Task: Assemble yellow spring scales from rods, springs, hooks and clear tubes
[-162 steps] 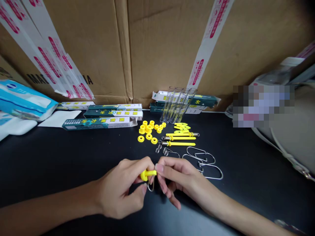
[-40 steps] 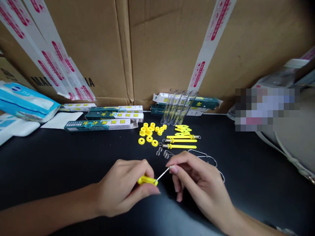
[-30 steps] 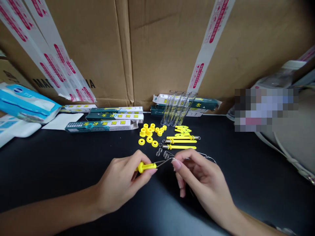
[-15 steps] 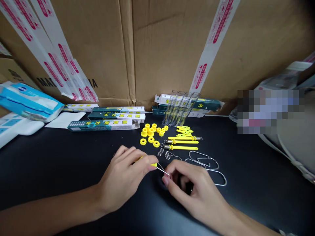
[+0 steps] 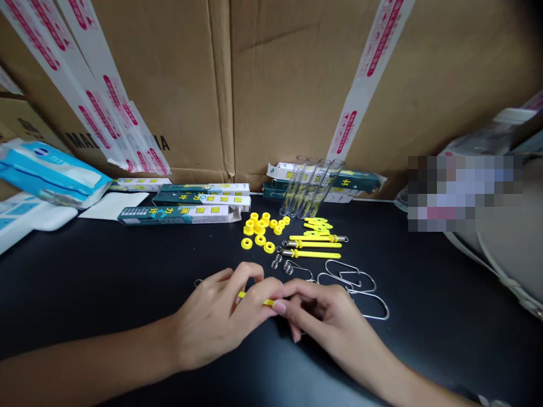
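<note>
My left hand [image 5: 227,311] is closed around a thin yellow plastic rod [image 5: 241,295], most of it hidden by the fingers. A small metal ring [image 5: 198,282] shows beyond its knuckles. My right hand [image 5: 333,311] pinches at the rod's right end, its fingertips against the left ones; the wire hook there is nearly all covered by the fingers. Just beyond the hands lie yellow rods with springs [image 5: 318,255], small coiled springs [image 5: 276,261] and bent metal hooks [image 5: 367,305]. Yellow plastic caps and rings [image 5: 260,241] are grouped farther back.
Clear tubes [image 5: 314,186] stand upright behind the parts, near printed boxes [image 5: 360,181]. More narrow boxes [image 5: 182,215] lie at the back left, beside a blue tissue pack [image 5: 55,172]. A large cardboard box [image 5: 271,85] walls off the back. At right is a grey bag [image 5: 504,237].
My hands have come together. The wire hook that showed between them is now mostly hidden, and my right fingertips have reached the yellow rod's end.
</note>
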Tool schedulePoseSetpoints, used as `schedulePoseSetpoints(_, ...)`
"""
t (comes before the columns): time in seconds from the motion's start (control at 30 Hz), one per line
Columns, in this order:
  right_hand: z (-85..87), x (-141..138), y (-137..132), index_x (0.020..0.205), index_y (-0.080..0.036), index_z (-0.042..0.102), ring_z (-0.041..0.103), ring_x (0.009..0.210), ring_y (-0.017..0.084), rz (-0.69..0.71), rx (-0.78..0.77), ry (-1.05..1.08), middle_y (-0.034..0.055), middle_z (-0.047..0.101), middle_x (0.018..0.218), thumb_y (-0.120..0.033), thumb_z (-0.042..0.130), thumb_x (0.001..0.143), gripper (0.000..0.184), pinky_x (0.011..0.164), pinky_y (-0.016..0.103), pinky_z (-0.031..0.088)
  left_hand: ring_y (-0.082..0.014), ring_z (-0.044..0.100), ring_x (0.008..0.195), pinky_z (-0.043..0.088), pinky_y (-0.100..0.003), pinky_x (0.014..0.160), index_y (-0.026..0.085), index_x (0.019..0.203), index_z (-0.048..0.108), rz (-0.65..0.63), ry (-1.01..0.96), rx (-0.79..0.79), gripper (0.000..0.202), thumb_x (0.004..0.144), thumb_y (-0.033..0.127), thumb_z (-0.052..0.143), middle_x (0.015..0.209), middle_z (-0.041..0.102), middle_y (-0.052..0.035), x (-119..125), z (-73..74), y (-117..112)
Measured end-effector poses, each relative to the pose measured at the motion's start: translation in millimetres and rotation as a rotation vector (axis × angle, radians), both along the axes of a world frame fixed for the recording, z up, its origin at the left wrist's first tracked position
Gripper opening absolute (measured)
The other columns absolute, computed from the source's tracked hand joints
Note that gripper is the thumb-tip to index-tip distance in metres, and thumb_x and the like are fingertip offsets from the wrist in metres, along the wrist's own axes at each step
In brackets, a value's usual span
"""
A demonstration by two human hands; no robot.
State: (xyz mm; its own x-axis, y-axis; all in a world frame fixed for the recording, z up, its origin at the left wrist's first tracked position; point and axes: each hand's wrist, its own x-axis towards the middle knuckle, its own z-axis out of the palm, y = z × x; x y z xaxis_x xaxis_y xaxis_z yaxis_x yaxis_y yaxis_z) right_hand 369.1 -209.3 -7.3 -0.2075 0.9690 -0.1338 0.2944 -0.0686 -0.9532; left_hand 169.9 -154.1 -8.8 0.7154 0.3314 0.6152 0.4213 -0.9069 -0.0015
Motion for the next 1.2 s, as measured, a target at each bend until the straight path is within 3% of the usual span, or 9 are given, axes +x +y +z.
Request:
schedulePoseSetpoints(0.27, 0.5, 2, -2, 0.091, -0.022, 0.071, 0.063, 0.059, 0.015, 0.081, 0.100, -0.141, -0.0015, 0.073, 0.069, -0.040, 0.055, 0.101, 0.026, 0.059, 0.026, 0.042, -0.0190, 0.071, 0.083, 0.054, -0.030, 0.066, 0.014, 0.113, 0.052, -0.047, -0.002, -0.020, 0.018, 0.096, 0.017, 0.055, 0.095, 0.068, -0.0071, -1, 4.9, 1)
schedulePoseSetpoints(0.43, 1.0, 4, -2, 0.088, -0.021, 0.068, 0.057, 0.060, 0.014, -0.037, 0.125, -0.072, -0.0006, 0.069, 0.070, -0.043, 0.048, 0.104, 0.033, 0.059, 0.025, 0.041, -0.0275, 0.068, 0.095, 0.046, -0.048, 0.085, 0.018, 0.103, 0.059, -0.064, -0.150, 0.029, 0.021, 0.083, 0.013, 0.059, 0.091, 0.069, -0.0069, -1, 3.5, -11)
schedulePoseSetpoints(0.53, 3.0, 4, 0, 0.096, -0.020, 0.065, 0.046, 0.052, 0.011, -0.159, 0.083, 0.081, 0.0007, 0.069, 0.074, -0.050, 0.049, 0.102, 0.034, 0.050, 0.024, 0.037, -0.0187, 0.057, 0.062, 0.042, -0.043, 0.072, 0.024, 0.073, 0.051, -0.056, -0.491, 0.033, 0.021, 0.090, 0.012, 0.047, 0.064, 0.057, 0.0020, -2, -6.7, -25)
schedulePoseSetpoints(0.6, 5.5, 3, 1, 0.102, -0.019, 0.062, 0.042, 0.049, 0.010, -0.205, 0.030, 0.222, 0.0016, 0.071, 0.075, -0.053, 0.054, 0.099, 0.035, 0.046, 0.023, 0.035, -0.0178, 0.051, 0.055, 0.042, -0.041, 0.067, 0.024, 0.073, 0.051, -0.048, -0.551, -0.018, 0.026, 0.096, 0.017, 0.040, 0.060, 0.055, 0.0020, -3, -10.3, -28)
schedulePoseSetpoints(0.7, 8.5, 1, 2, 0.102, -0.020, 0.058, 0.041, 0.046, 0.008, -0.197, -0.037, 0.370, 0.0018, 0.072, 0.072, -0.055, 0.060, 0.095, 0.036, 0.043, 0.021, 0.033, -0.0178, 0.056, 0.059, 0.048, -0.035, 0.061, 0.020, 0.090, 0.062, -0.272, -0.237, -0.331, 0.018, 0.097, 0.028, 0.048, 0.069, 0.064, -0.0024, -7, -4.0, -14)
schedulePoseSetpoints(0.77, 8.9, -2, 1, 0.100, -0.020, 0.057, 0.041, 0.046, 0.008, -0.165, -0.068, 0.413, 0.0019, 0.072, 0.070, -0.055, 0.062, 0.094, 0.036, 0.042, 0.020, 0.032, -0.0166, 0.063, 0.068, 0.052, -0.028, 0.063, 0.018, 0.106, 0.066, -0.151, -0.256, -0.656, 0.022, 0.101, 0.027, 0.047, 0.080, 0.069, -0.0035, -8, 4.3, 1)
schedulePoseSetpoints(0.9, 5.4, -8, -1, 0.099, -0.020, 0.056, 0.043, 0.046, 0.008, -0.123, -0.103, 0.409, 0.0027, 0.073, 0.071, -0.054, 0.062, 0.094, 0.035, 0.043, 0.019, 0.036, -0.0181, 0.071, 0.081, 0.058, -0.027, 0.073, 0.019, 0.108, 0.071, -0.162, -0.326, -1.027, 0.027, 0.103, 0.033, 0.049, 0.093, 0.076, -0.0053, -6, 13.8, 20)
schedulePoseSetpoints(1.0, 1.9, -11, -3, 0.100, -0.020, 0.057, 0.047, 0.046, 0.007, -0.086, -0.106, 0.387, 0.0029, 0.073, 0.077, -0.053, 0.063, 0.093, 0.035, 0.043, 0.019, 0.039, -0.0186, 0.073, 0.087, 0.059, -0.027, 0.079, 0.019, 0.104, 0.073, -0.156, -0.398, -1.173, 0.021, 0.100, 0.030, 0.056, 0.092, 0.078, -0.0042, -3, 13.1, 20)
schedulePoseSetpoints(1.2, 0.6, -12, -5, 0.102, -0.020, 0.061, 0.047, 0.044, 0.004, -0.080, -0.120, 0.322, 0.0040, 0.071, 0.086, -0.054, 0.070, 0.087, 0.038, 0.040, 0.018, 0.035, -0.0168, 0.069, 0.079, 0.058, -0.027, 0.071, 0.017, 0.093, 0.075, -0.034, -0.585, -1.204, 0.023, 0.097, 0.035, 0.062, 0.090, 0.077, -0.0055, -3, 6.1, 24)
